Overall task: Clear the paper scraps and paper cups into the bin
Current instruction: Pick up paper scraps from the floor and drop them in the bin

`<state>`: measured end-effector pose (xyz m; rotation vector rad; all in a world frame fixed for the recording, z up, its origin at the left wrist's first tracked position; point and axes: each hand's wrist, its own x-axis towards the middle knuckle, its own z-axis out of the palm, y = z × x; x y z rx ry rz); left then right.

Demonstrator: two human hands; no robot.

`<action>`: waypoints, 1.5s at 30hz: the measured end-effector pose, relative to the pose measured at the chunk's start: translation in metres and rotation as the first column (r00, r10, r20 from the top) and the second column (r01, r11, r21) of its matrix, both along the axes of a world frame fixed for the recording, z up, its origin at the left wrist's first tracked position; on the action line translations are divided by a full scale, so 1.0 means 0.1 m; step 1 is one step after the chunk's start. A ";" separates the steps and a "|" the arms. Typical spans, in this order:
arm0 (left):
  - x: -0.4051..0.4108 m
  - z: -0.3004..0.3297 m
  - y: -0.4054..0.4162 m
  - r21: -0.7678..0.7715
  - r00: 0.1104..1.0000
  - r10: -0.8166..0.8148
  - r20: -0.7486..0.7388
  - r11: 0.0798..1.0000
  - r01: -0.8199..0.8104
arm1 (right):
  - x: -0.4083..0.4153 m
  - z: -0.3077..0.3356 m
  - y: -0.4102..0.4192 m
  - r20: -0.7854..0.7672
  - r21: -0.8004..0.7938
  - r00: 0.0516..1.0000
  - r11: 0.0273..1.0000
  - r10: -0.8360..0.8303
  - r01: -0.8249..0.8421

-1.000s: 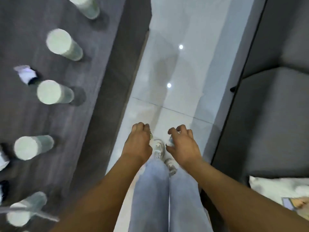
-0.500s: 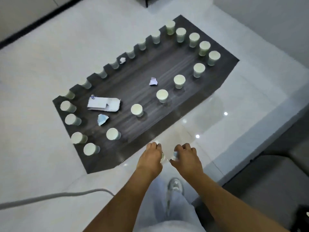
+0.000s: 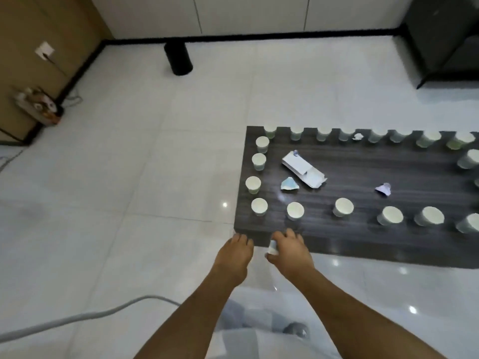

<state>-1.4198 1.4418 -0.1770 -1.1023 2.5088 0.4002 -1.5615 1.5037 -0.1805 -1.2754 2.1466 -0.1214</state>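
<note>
A low dark wooden table [image 3: 363,244] carries several pale paper cups [image 3: 295,218] along its edges. On it lie a folded white paper [image 3: 303,169], a blue-white scrap [image 3: 289,183], a purple scrap [image 3: 383,189] and a small crumpled white scrap [image 3: 357,136]. My right hand [image 3: 290,252] pinches a small pale paper scrap [image 3: 272,246] at the table's near left corner. My left hand [image 3: 234,257] is beside it over the floor, fingers curled under; the pale scrap seen in it earlier is hidden now. A black cylindrical bin [image 3: 178,58] stands on the floor by the far wall.
White tiled floor lies between me and the bin. A grey cable [image 3: 77,317] crosses the floor at lower left. A power strip with wires [image 3: 36,104] lies by the left wall. A dark cabinet [image 3: 440,35] stands at the far right.
The view has swung from my feet and the table's side up and leftward to the floor, the bin and the table's left end. Both hands stay close together in front of me.
</note>
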 end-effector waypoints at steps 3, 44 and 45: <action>0.53 0.02 -0.36 -0.009 0.999 0.036 -0.008 0.999 -0.036 | 0.49 0.06 -0.51 0.028 0.011 0.997 0.997 0.072 -0.073; 1.29 0.19 -8.40 0.081 0.879 0.431 -0.204 0.902 -0.424 | 0.76 0.05 -8.59 0.043 -0.024 0.977 0.978 0.208 -0.207; 1.28 0.17 -8.68 0.083 0.881 0.426 -0.206 0.905 -0.418 | 0.77 0.03 -8.86 0.042 -0.031 0.978 0.978 0.206 -0.204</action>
